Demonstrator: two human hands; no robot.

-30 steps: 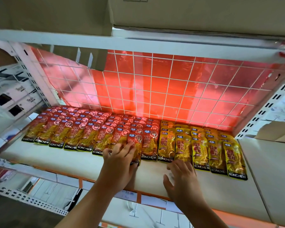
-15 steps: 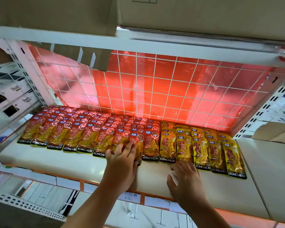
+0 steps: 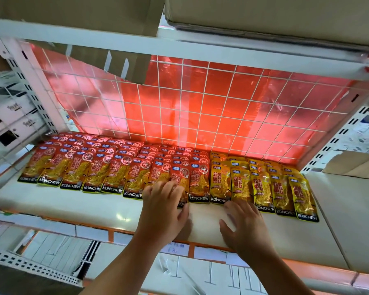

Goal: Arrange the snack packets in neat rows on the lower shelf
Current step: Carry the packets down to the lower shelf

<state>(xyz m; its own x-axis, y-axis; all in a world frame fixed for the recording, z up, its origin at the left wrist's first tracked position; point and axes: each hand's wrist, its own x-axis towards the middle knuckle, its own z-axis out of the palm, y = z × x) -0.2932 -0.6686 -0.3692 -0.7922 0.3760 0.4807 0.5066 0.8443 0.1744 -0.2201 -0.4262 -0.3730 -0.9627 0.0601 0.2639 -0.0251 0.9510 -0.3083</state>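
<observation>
On the lower shelf, red packets and yellow packets lie in overlapping rows, each front edge printed KONCHEW. Left hand rests flat on a red packet and right hand touches a yellow packet's bottom edge, both with the grip wide, holding nothing. Packets appear light, soft and slick; push at the bottom edge with flat fingers.

The bare front strip of the white shelf board is open to a hand. Behind it, overlapping red and yellow foil snack packets fill the depth up to the white wire grid.
</observation>
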